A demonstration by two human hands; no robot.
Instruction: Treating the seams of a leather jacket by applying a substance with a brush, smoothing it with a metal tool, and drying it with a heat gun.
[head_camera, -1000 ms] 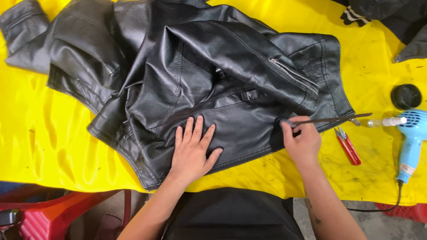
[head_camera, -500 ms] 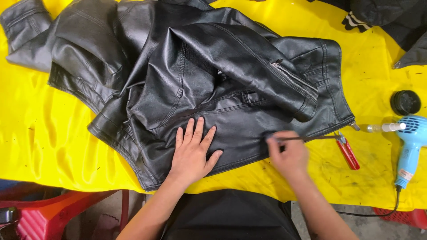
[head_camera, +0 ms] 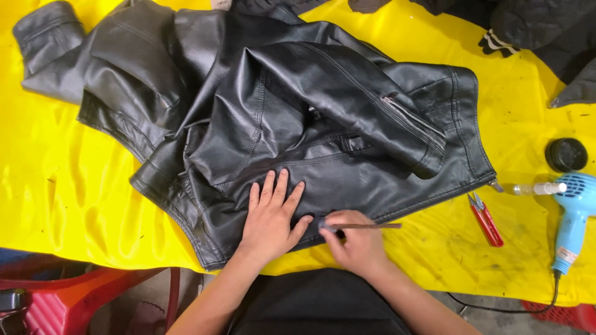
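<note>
Left hand flat on the black leather jacket's hem at 6 o'clock of the yellow counter, right hand's grip closed on a thin brush dabbing the hem, likely needing steady strokes

One black leather jacket lay mid-frame; at right sat one red snipper, one blue hair dryer, one small spray bottle, one round black tin; two hands worked, lower centre.
</note>
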